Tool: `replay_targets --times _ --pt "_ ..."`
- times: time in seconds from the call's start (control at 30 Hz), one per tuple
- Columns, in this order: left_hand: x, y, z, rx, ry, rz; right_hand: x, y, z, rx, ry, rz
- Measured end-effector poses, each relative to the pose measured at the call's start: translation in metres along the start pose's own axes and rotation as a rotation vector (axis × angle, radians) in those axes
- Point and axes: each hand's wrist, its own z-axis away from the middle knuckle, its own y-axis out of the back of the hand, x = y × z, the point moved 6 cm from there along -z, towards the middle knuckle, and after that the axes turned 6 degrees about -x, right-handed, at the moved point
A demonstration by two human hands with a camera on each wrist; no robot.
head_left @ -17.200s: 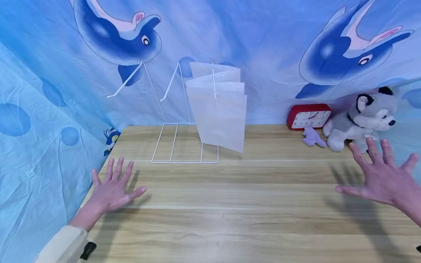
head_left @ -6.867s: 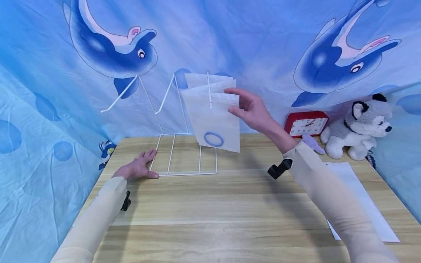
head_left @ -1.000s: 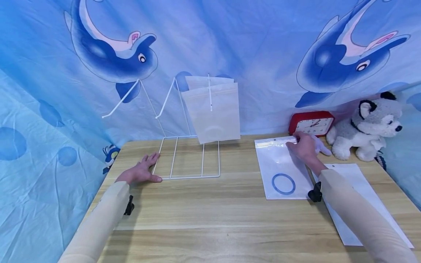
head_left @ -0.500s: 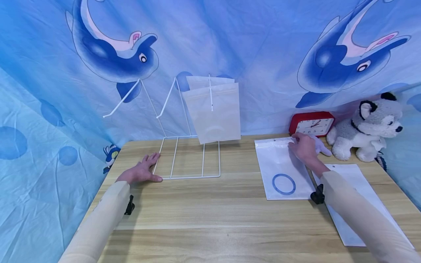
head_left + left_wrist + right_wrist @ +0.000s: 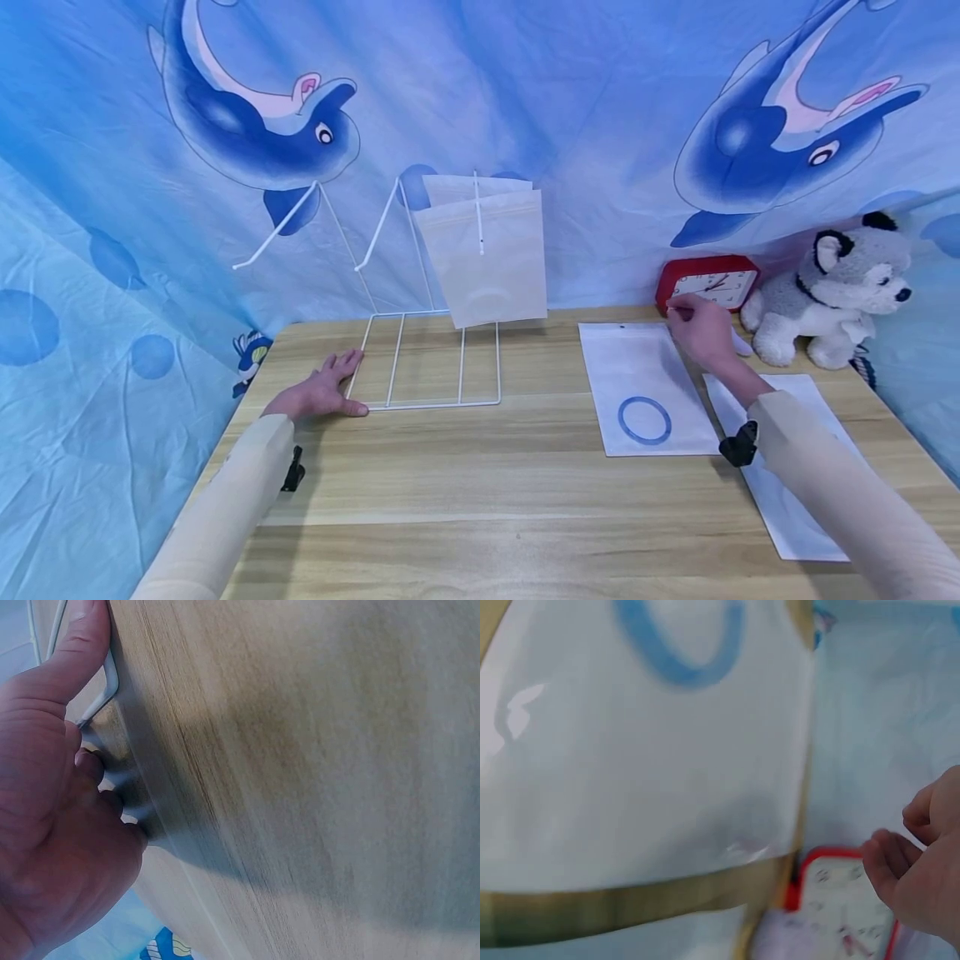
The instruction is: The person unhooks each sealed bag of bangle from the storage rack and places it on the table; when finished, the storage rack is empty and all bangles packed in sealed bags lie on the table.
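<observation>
A white wire display rack (image 5: 480, 403) stands at the back left. My left hand (image 5: 322, 390) rests on the front left corner of its base, thumb along the front wire, fingers spread over the side wire. Two white resealable bags (image 5: 487, 258) hang from the right hook, a faint ring shape showing in the front one. On the table at right lies another bag (image 5: 637, 358), a blue ring (image 5: 645, 420) showing at its lower part. My right hand (image 5: 703, 333) is at that bag's top right corner, fingers loosely curled and holding nothing in the right wrist view.
Beside it a further white bag (image 5: 806, 400) lies on the table, partly under my right sleeve. Behind my right hand stand a red clock (image 5: 716, 279), a mostly hidden purple toy (image 5: 741, 343) and a plush husky (image 5: 832, 292). A blue curtain closes off the back.
Bags from the right hook now lie on the table at right. In the last second my right hand has let go of the ring bag and drawn slightly right. My left hand stays on the rack.
</observation>
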Motion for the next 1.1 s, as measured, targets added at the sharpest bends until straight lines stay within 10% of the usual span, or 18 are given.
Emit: replay_targets --times 0.4,1.1 --pt "-0.001 0.003 0.004 0.015 0.000 -0.018 -0.103 -0.010 -0.012 -0.199 0.182 -0.190" --pt "0.002 0.000 0.002 0.017 -0.020 -0.030 -0.208 0.000 -0.053 -0.153 0.386 -0.416"
